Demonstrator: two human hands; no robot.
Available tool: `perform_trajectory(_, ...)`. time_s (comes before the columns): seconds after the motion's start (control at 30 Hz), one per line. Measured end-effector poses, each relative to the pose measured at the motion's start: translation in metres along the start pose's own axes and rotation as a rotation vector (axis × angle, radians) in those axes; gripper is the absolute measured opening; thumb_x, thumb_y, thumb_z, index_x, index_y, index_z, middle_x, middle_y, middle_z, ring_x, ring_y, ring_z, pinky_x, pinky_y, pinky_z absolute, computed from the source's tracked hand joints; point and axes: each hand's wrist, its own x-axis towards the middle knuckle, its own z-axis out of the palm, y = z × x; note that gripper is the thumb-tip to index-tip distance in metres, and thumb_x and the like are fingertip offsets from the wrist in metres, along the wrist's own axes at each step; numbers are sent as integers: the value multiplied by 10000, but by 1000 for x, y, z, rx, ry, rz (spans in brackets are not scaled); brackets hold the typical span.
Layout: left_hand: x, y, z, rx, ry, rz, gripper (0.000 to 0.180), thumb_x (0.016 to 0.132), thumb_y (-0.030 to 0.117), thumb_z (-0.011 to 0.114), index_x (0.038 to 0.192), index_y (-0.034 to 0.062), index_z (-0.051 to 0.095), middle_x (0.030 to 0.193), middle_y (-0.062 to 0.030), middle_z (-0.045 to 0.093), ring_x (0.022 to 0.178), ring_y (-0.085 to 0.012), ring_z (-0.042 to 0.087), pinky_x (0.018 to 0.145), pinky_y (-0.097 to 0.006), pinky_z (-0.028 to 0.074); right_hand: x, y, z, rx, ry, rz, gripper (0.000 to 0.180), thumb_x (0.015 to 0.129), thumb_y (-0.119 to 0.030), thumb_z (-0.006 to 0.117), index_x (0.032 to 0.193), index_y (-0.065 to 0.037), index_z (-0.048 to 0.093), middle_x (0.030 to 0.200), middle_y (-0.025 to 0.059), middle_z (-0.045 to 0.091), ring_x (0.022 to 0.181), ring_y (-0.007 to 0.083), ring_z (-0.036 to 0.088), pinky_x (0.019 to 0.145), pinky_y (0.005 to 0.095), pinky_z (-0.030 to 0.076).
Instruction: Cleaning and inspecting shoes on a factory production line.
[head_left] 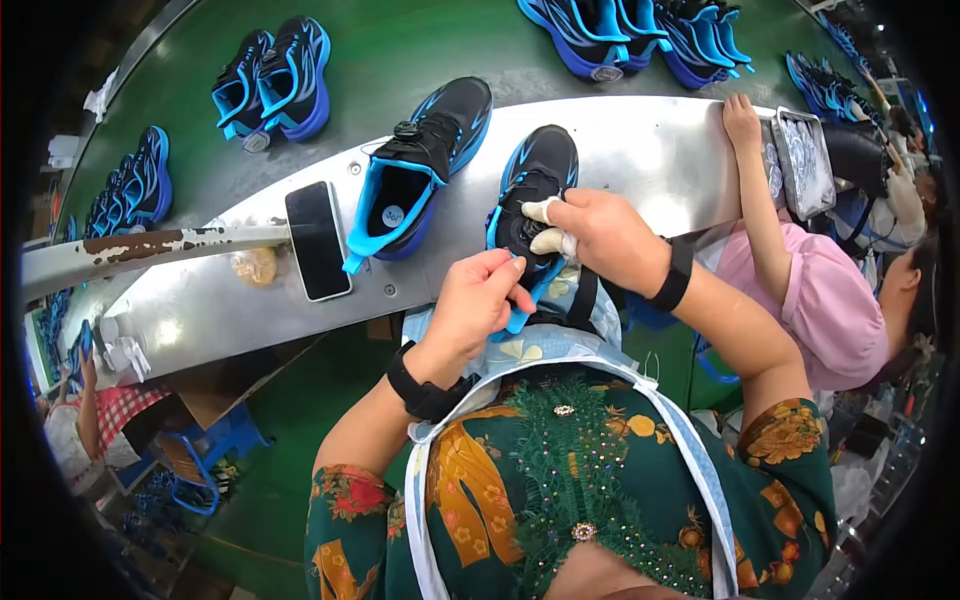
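While a green conveyor belt point(400, 40) curves across the top of the view carrying pairs of black and blue sneakers point(272, 78), a curved steel workbench point(650, 150) runs below it, and the person stands at its near edge. On the bench lies a black and blue sneaker point(425, 165) on its own, opening upward, with a black smartphone point(317, 240) lying flat just to its left. Beside that shoe, at the bench's near edge, is the black sneaker with blue trim point(535, 185) being handled, its heel toward the person. The right hand point(605, 235) is clamped over the shoe's upper from the right, with white tape-wrapped fingertips point(545, 212) pressing on the lacing area. The left hand point(480, 300) is closed in a pinch on the blue heel edge of the same shoe. Both wrists wear black bands. At the far right, another person in a pink top rests a hand point(742, 120) on the bench edge near a metal tray point(805, 165).
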Motion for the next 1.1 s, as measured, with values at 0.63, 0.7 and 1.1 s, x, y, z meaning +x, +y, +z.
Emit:
perform_trajectory(0.63,12,10,-126,683,686,514,170,904,130,590,859,-23,650,668,-113,639,572,-167,625,533,-311,468,144,1,37,-294,-261,-469,467,727,-119,711,1166,-134,553,876,153,579,841,390,642,682,474,513)
perform_trajectory(0.7,-4,22,-99,525,598,354,199,936,147,583,834,-13,642,631,-55,618,547,-96,584,498,-246,424,130,-7,24,-294,-366,-477,440,730,-86,693,1144,-105,542,891,158,588,813,384,648,673,455,520)
perform_trajectory(1.1,5,19,-68,17,254,233,213,966,208,600,884,12,585,687,-192,664,365,-55,337,353,-203,205,120,10,16,125,-120,-354,323,777,-147,712,1084,-52,685,802,162,669,806,353,652,721,421,483)
